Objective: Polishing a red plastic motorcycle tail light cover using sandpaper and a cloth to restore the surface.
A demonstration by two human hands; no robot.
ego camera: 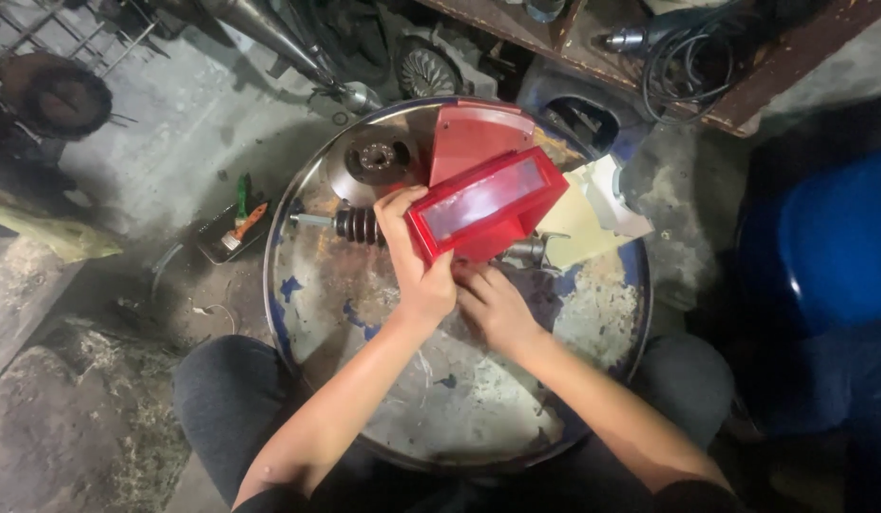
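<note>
Two hands on red housing (485, 204): left hand (417, 266) gripping, right hand (493, 304) grip unclear

We see a round drum top (364, 380), paint-chipped, bearing a metal disc (377, 157), a coiled spring shaft (350, 224) and cream plastic pieces (583, 214).

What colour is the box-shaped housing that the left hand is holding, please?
Bright red housing, with a pale clear front; head view.
</note>
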